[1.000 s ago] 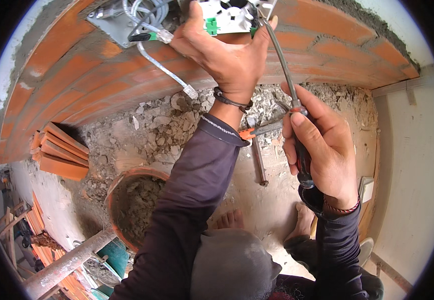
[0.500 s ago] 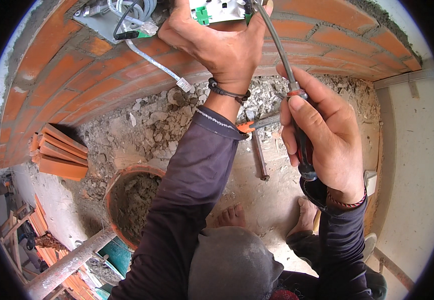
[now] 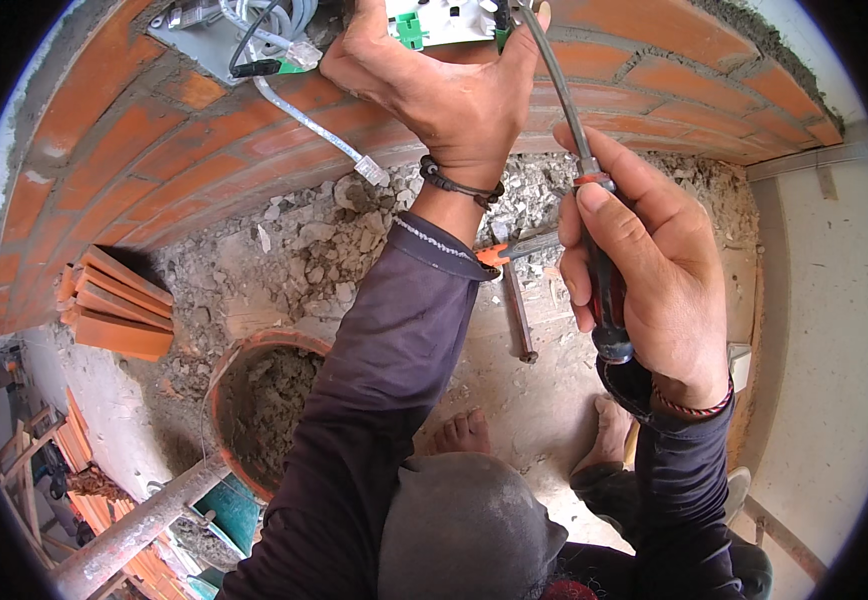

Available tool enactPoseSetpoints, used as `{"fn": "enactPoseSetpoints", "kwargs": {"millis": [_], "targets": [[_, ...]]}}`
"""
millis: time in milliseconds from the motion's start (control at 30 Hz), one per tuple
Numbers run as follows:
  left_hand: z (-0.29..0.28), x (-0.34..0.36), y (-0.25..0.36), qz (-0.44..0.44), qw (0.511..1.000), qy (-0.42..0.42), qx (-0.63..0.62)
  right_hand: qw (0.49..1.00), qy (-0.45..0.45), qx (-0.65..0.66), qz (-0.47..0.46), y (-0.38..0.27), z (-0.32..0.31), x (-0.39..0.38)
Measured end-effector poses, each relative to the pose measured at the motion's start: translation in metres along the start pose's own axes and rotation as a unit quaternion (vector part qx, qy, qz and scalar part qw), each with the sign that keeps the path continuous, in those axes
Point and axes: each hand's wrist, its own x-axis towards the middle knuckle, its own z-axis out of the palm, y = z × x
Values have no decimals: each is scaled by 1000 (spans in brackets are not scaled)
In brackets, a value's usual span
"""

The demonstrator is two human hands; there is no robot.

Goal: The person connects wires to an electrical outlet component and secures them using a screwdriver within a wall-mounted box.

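At the top edge my left hand (image 3: 449,100) grips a white plastic wall plate (image 3: 446,22) with green connectors (image 3: 410,32); its upper part is cut off by the frame. My right hand (image 3: 659,260) is closed around the dark handle of a screwdriver (image 3: 558,85). The shaft points up to the plate's right side, beside my left fingertips. Whether the tip touches a screw cannot be made out. Left of my left hand, grey network cables (image 3: 299,20) come out of a grey wall box (image 3: 199,45). One cable (image 3: 304,125) hangs down, ending in a clear plug (image 3: 372,171).
An orange brick wall (image 3: 654,80) curves across the top, with rubble (image 3: 304,235) along its foot. A mortar bucket (image 3: 222,385) and stacked brick pieces (image 3: 124,308) stand left. An orange-marked tool (image 3: 494,255) and metal bar (image 3: 521,310) lie below. A pipe (image 3: 144,525) crosses lower left.
My left hand and the plate sit very slightly farther right in the picture. The screwdriver stays in my right hand with almost no shift.
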Motion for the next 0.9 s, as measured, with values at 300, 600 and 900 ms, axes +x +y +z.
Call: {"fn": "enactPoseSetpoints", "kwargs": {"millis": [300,600,900], "targets": [[1,0,0,11,1000,9,-21,994,-17,104,4,-7,15,-2],[3,1,-2,40,998,23,-33,965,12,254,64,-14,22,-4],[3,2,-1,36,998,15,-53,953,12,287,92,-25,16,-4]]}}
